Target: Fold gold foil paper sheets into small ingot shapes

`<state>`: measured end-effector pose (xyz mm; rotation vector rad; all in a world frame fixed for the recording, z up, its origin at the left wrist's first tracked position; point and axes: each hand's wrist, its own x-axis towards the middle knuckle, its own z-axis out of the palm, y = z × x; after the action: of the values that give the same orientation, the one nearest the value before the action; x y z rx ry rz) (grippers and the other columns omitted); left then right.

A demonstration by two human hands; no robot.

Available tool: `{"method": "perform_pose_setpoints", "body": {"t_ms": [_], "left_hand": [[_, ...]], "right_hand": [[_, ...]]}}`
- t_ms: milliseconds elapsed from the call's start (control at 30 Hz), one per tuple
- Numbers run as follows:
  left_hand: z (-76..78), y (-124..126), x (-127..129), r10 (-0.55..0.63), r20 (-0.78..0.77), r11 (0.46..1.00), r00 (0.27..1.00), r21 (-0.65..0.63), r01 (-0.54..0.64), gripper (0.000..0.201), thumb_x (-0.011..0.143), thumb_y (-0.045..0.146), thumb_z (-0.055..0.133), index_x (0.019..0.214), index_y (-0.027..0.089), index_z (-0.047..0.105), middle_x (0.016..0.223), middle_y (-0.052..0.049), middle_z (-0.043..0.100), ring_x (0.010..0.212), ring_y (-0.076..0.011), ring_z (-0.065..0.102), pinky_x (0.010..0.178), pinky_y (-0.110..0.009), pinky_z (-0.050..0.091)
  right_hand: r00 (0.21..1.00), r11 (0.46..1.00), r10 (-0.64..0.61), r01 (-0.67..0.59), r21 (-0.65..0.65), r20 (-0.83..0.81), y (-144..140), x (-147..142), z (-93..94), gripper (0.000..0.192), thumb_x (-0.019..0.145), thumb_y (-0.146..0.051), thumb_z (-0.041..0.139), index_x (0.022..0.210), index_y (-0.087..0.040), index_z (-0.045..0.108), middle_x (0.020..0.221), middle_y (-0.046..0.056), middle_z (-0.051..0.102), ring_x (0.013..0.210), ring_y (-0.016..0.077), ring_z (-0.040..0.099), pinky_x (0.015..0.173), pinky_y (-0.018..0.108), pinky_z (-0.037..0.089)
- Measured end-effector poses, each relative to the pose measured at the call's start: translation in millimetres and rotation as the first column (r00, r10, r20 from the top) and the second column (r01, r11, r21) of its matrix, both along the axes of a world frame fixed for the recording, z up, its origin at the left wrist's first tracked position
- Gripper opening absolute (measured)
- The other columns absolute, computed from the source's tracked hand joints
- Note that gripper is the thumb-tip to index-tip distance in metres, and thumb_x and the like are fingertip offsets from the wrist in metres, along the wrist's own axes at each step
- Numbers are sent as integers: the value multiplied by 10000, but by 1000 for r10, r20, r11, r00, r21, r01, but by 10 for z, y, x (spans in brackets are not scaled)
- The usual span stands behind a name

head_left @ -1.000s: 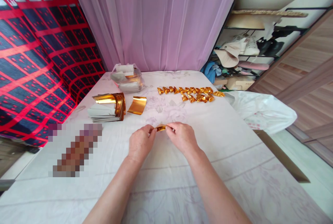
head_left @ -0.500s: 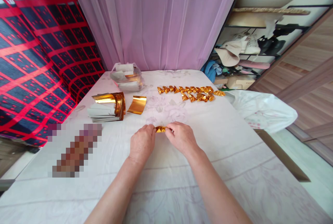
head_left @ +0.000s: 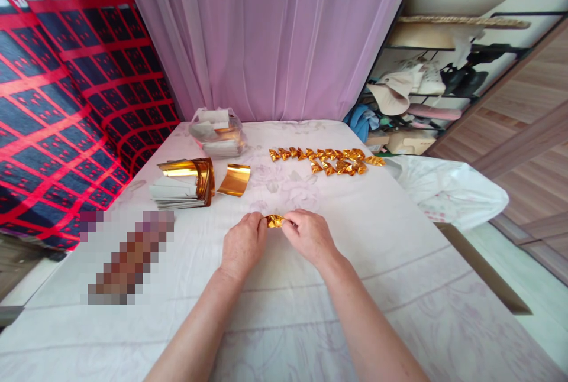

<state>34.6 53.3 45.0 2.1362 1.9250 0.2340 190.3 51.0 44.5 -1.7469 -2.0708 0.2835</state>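
Observation:
My left hand point(head_left: 242, 244) and my right hand point(head_left: 309, 234) meet over the white cloth-covered table point(head_left: 399, 252), both pinching a small folded piece of gold foil paper point(head_left: 275, 221) between their fingertips. Farther back, several finished gold folded pieces point(head_left: 326, 160) lie in rows. At the back left, a stack of gold foil sheets point(head_left: 184, 181) rests on the cloth, with one loose curved gold sheet point(head_left: 234, 179) beside it.
A clear plastic bag with more sheets point(head_left: 217, 132) stands at the back left. A white plastic bag point(head_left: 448, 190) hangs over the table's right edge. A pink curtain point(head_left: 266, 33) closes the back; a cluttered shelf point(head_left: 417, 92) is at right. A blurred patch point(head_left: 126, 255) lies at left.
The gold piece between my fingers has gone from a longer strip to a shorter, more bunched fold. My hands have stayed in nearly the same spot.

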Motion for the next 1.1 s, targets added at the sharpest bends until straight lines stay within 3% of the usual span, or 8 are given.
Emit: {"method": "perform_pose_setpoints", "body": {"t_ms": [300, 600, 833, 1100], "left_hand": [[-4, -47, 18, -133, -18, 990, 991, 55, 134, 261, 1004, 305, 357, 938, 229, 598, 942, -27, 664, 763, -180, 651, 586, -271, 350], [13, -25, 9, -141, -10, 989, 990, 34, 141, 291, 1020, 322, 334, 922, 224, 590, 951, -29, 663, 806, -184, 654, 610, -264, 376], [19, -43, 33, -215, -17, 976, 976, 27, 216, 284, 1023, 317, 327, 953, 226, 588, 958, -33, 641, 787, -178, 647, 608, -263, 395], [-41, -13, -12, -161, 83, 986, 983, 65, 156, 269, 1012, 306, 344, 940, 227, 591, 956, -34, 652, 805, -183, 642, 635, -270, 398]], "right_hand": [[998, 999, -41, 41, 0, 41, 16, 83, -13, 241, 891, -214, 490, 719, -211, 658, 758, 18, 691, 683, 140, 579, 613, 260, 295], [996, 999, 46, -48, 17, 76, 4, 83, 42, 273, 907, -193, 471, 673, -200, 611, 729, 10, 665, 693, 135, 566, 621, 260, 289], [995, 998, -45, 42, 38, 87, 3, 67, 34, 261, 902, -203, 476, 688, -205, 626, 746, 26, 675, 682, 149, 561, 604, 276, 274], [994, 994, 99, -97, 45, -50, 10, 121, 32, 278, 892, -185, 468, 642, -207, 590, 693, -1, 631, 678, 129, 538, 620, 243, 303]]}}
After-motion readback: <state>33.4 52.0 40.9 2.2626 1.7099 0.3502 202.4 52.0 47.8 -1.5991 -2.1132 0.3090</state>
